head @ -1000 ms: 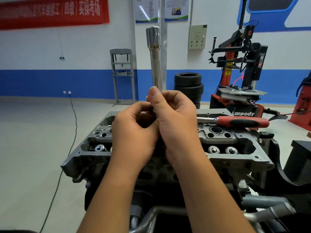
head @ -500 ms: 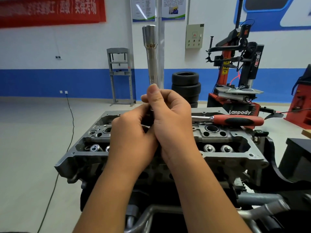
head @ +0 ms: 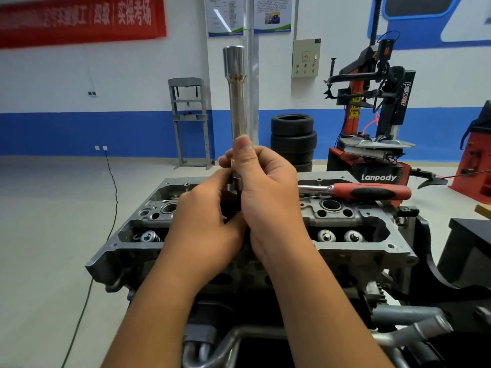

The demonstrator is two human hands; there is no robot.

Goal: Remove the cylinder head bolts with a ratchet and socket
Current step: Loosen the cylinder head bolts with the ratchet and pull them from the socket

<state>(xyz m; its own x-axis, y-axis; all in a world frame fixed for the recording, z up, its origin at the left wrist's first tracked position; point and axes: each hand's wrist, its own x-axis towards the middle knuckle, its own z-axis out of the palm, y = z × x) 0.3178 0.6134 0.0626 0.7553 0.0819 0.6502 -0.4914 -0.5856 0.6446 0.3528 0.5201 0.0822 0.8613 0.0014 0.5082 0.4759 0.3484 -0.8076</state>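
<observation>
A long chrome extension bar point(head: 238, 102) stands upright above the grey cylinder head point(head: 372, 235), its wide socket end at the top. My right hand point(head: 265, 189) is wrapped around the bar's lower part, thumb pointing up along it. My left hand point(head: 210, 221) pinches a small dark piece at the bar's bottom end; my fingers hide what it is. The ratchet point(head: 366, 191), with a red and black handle, lies on the far right of the head, apart from both hands. Valve springs point(head: 337, 236) show in the head's open wells.
A red tyre changer point(head: 377, 128) and a stack of tyres point(head: 293, 139) stand behind the engine. A grey press frame point(head: 190, 120) is against the back wall. A black cable point(head: 111, 181) runs over the floor at left. Metal pipes point(head: 398, 335) lie below the head, right.
Both hands with the bar have risen slightly in view and the camera has shifted a little. The grip on the bar looks the same, and the ratchet has not moved.
</observation>
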